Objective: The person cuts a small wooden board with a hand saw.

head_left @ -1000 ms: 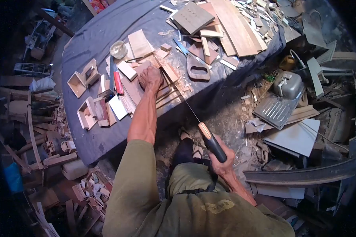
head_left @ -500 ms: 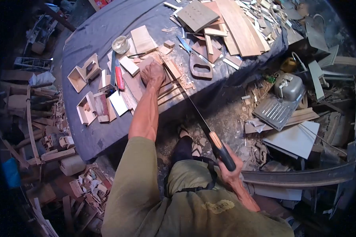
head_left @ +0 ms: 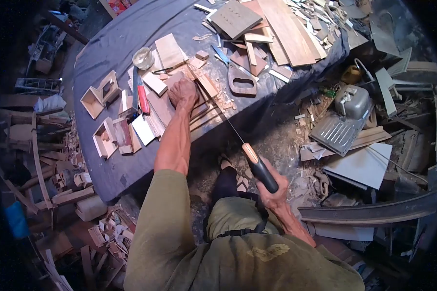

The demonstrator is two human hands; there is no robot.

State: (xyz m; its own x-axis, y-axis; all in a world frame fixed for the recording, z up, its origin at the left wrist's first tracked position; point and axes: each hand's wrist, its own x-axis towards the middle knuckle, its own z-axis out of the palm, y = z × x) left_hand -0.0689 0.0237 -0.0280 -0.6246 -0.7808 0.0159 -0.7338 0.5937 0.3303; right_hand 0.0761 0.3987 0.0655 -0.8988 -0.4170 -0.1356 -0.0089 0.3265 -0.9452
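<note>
The left hand (head_left: 183, 93) lay closed, knuckles up, pressing on a stack of thin wood strips (head_left: 203, 112) at the near edge of the cloth-covered table (head_left: 116, 43), while the right hand (head_left: 272, 190) was wrapped around the dark handle of a saw (head_left: 258, 169) held out past the table edge, above the littered floor. The saw's thin blade ran up from the handle to meet the strips just right of the left hand. A second saw (head_left: 240, 80) lay flat on the table nearby, with a red-handled tool (head_left: 143, 99) and small open wooden boxes (head_left: 101, 94) to the left.
</note>
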